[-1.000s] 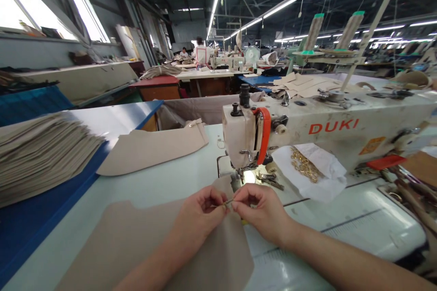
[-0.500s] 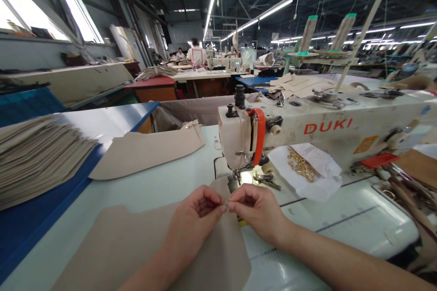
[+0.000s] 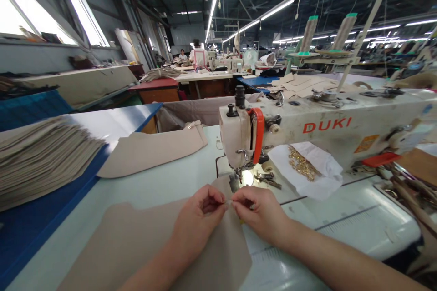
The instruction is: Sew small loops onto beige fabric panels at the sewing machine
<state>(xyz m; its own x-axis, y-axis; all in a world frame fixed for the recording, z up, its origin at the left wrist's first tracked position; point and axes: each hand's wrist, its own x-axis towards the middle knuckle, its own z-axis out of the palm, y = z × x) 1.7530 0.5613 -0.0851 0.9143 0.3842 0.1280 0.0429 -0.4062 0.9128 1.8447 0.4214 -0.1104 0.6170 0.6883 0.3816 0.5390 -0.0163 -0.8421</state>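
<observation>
Both of my hands meet just in front of the needle area of a sewing machine (image 3: 290,120). My left hand (image 3: 200,216) is pinched at thumb and forefinger on something tiny. Opposite it, my right hand (image 3: 261,213) pinches too, its fingertips almost touching the left ones. What lies between them is too small to name. Beneath my hands a large beige fabric panel (image 3: 136,241) lies flat, its narrow end reaching toward the presser foot (image 3: 235,182). White paper (image 3: 321,186) on the machine bed holds a heap of small gold metal fittings (image 3: 302,163).
Another beige panel (image 3: 153,150) lies at the table's far side. A thick stack of cut panels (image 3: 44,159) rests on a blue surface to the left. Thread cones (image 3: 343,32) stand behind the machine. A person (image 3: 199,57) sits farther back.
My fingertips have drawn slightly apart, and both hands stay pinched over the panel. The view has shifted a little.
</observation>
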